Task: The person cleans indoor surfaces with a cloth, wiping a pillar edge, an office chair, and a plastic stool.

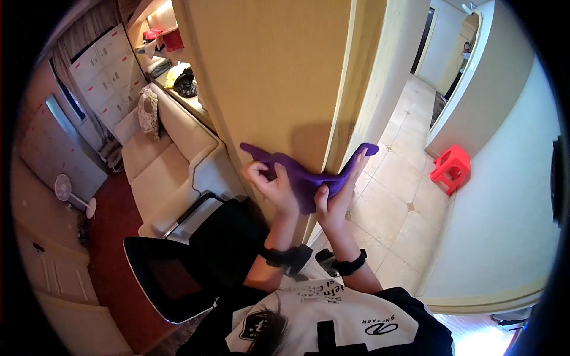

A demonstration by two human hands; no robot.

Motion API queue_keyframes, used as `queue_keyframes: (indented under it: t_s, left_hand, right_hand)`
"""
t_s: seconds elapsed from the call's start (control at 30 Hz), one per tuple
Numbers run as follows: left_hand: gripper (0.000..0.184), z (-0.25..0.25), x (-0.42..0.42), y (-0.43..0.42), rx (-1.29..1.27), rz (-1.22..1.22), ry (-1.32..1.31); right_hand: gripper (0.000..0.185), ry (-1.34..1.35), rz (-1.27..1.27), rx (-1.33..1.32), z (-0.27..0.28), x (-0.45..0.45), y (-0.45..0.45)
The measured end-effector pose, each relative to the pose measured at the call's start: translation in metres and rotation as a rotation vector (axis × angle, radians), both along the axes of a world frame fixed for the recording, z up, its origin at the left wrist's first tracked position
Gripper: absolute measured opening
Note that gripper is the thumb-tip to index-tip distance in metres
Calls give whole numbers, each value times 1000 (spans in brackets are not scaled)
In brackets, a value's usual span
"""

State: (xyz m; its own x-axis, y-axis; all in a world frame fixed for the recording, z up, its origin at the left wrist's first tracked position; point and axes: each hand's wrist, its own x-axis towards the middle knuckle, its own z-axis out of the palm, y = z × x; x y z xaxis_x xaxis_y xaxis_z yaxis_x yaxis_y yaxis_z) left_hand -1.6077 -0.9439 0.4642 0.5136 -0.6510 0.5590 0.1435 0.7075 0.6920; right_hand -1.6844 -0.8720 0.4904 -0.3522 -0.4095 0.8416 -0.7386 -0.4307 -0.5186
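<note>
A purple cloth (306, 178) is stretched between my two hands, in front of the edge of a wooden panel (273, 71) that looks like a door or a cabinet side. My left hand (274, 188) is closed on the cloth's left part, its fingers curled and its thumb pointing up. On the other side, my right hand (335, 204) pinches the cloth with the thumb in front and the fingers behind. Both ends of the cloth stick up past my hands, and its middle sags. Whether the cloth touches the panel's edge I cannot tell.
A black office chair (172, 276) stands close on the left, beside a beige sofa (157, 169) with a cushion (148, 114). Right of the panel runs a tiled floor (386, 204) with a red plastic stool (452, 169) by the white wall (504, 196). A white fan (71, 193) stands far left.
</note>
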Motion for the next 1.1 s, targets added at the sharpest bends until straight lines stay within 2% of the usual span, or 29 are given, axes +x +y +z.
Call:
queue_keyframes:
  t_s: [0.07,0.1,0.2,0.23,0.27,0.33,0.37,0.53,0.6,0.63,0.7,0.8,0.87,0.93,1.03,1.1]
  left_hand:
    - [16,-8,7,-2,1,83,-304]
    - [10,-5,4,7,84,-26,-208]
    - [8,5,-2,26,137,53,-218]
    - [24,10,1,38,213,-98,-231]
    - [24,8,-1,43,199,-101,-226]
    - [47,7,-7,46,41,-30,-450]
    - [71,15,-2,47,79,-254,-444]
    - [87,68,9,17,-141,-189,-648]
    - [88,88,13,10,-348,-52,-807]
    - [91,89,12,9,-355,-17,-821]
    - [92,75,10,7,-368,16,-843]
    - [92,29,7,6,-328,51,-870]
    - [93,3,9,12,-273,49,-869]
    - [101,-14,12,22,-153,-226,-858]
    - [101,-22,12,21,-163,-168,-876]
    - [100,-8,10,16,-191,-139,-875]
  right_hand:
    - [74,-14,-6,45,-13,1,4]
    - [74,-24,-12,93,-16,2,7]
    - [75,-47,25,98,-6,8,13]
    - [75,-42,22,87,1,7,13]
    - [75,-40,37,88,8,6,12]
    - [75,-36,48,68,29,5,10]
    - [76,-16,84,53,41,3,9]
    - [75,-3,141,16,74,-6,3]
    - [73,-11,129,-8,68,-7,-4]
    - [72,-7,128,-19,64,-7,-4]
    - [71,-11,122,-21,53,-7,-4]
    - [71,42,78,1,24,-7,-2]
    - [79,-53,138,5,-2,-7,0]
    - [84,-97,138,43,-28,-8,6]
    - [82,-123,149,104,-34,-8,11]
    - [79,-72,144,104,-12,-9,10]
